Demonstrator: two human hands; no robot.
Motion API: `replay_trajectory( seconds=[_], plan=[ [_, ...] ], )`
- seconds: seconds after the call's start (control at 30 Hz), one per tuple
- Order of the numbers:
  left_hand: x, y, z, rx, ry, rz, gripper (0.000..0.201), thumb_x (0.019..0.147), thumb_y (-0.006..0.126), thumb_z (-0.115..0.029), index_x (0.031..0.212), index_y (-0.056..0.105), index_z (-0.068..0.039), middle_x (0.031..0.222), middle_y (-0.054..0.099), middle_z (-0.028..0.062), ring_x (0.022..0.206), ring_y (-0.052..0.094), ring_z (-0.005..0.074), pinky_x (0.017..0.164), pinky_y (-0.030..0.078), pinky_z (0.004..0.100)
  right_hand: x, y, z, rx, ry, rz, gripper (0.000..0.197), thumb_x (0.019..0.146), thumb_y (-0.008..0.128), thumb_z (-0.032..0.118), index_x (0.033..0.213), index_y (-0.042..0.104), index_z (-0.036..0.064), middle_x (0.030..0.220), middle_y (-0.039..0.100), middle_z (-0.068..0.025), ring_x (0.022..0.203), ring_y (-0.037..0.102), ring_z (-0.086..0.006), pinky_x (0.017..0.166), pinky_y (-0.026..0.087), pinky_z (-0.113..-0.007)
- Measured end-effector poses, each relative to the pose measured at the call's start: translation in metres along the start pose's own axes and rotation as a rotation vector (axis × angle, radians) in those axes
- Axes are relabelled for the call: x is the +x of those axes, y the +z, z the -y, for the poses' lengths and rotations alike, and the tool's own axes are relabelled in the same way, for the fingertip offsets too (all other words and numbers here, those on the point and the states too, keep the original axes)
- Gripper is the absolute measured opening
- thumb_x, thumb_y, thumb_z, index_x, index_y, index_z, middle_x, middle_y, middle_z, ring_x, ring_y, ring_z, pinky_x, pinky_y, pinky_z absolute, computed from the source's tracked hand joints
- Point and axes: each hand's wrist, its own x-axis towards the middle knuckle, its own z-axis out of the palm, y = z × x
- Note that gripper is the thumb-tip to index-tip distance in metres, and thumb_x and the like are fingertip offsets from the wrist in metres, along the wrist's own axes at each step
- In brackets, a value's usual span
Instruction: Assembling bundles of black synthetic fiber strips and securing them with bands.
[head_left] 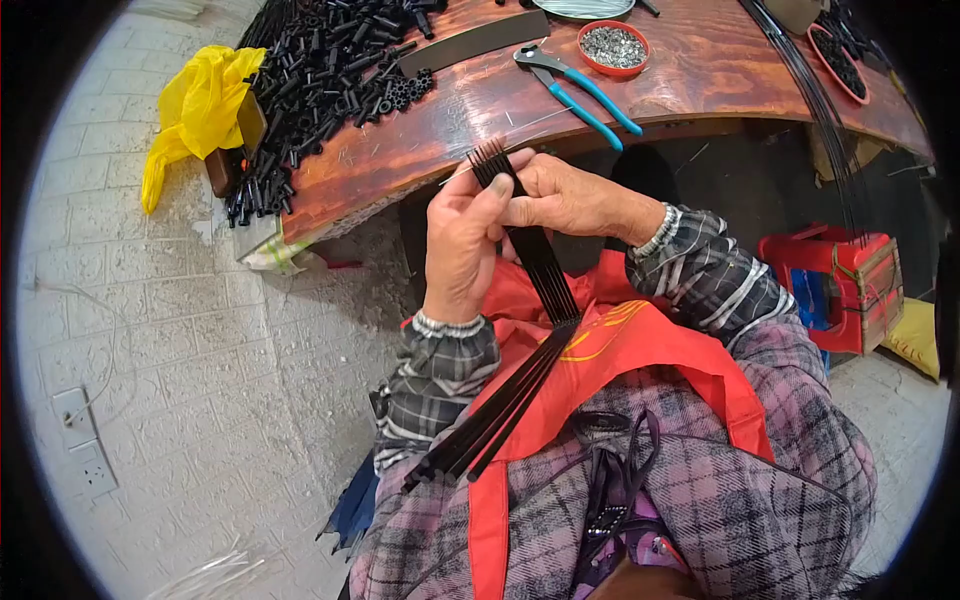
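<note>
Blk rods (pixel 548 275) btwn L fingers (pixel 486 206) & R fingers (pixel 542 211), tips poking past.

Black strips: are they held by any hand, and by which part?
Yes: the left hand and right hand hold the black strips near their far ends.

Bright light leaves pale glare on the surface (pixel 690 70) and dark shadow beneath it. Straight edges bow outward; black vignetting rounds the corners.

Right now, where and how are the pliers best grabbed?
Grip the blue handles, probably with the right hand from the near right: they splay that way, ends reaching the edge of the table, while the metal head points away left.
</note>
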Motion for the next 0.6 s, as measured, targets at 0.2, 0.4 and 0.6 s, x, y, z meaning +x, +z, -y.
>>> replay_trajectory(
  seconds=[0.2,0.4,0.6],
  plan=[
    [0.003,-0.008,-0.005,-0.024,0.045,0.016,0.024,0.084,0.048,-0.007,0.106,0.046,0.002,0.095,0.057,0.0184,0.091,0.056,0.0268,0.081,0.045,0.0348,-0.01,-0.004,0.027,-0.588,0.185,0.099,0.036,0.078,0.055,0.027,0.056,0.051,-0.0019,0.048,0.05,-0.0074,0.041,0.05,-0.0139,0.038,0.038,-0.026],
    [-0.018,-0.029,-0.019,-0.138,-0.026,-0.062,0.021,0.082,0.049,-0.005,0.101,0.049,0.004,0.091,0.058,0.0183,0.083,0.059,0.029,0.076,0.049,0.0371,-0.007,-0.011,0.055,-0.772,-0.213,-0.619,0.026,0.079,0.058,0.024,0.072,0.058,-0.0005,0.055,0.049,0.0015,0.05,0.045,-0.0038,0.043,0.034,-0.019],
    [-0.024,-0.042,-0.026,-0.108,-0.081,-0.029,0.022,0.083,0.049,-0.005,0.102,0.049,0.005,0.091,0.058,0.018,0.081,0.06,0.0277,0.073,0.05,0.0358,0.023,0.003,0.034,-0.65,-0.056,-0.353,0.028,0.079,0.058,0.022,0.064,0.056,-0.0015,0.052,0.046,0.0033,0.049,0.041,-0.0027,0.042,0.031,-0.019]
  ],
)
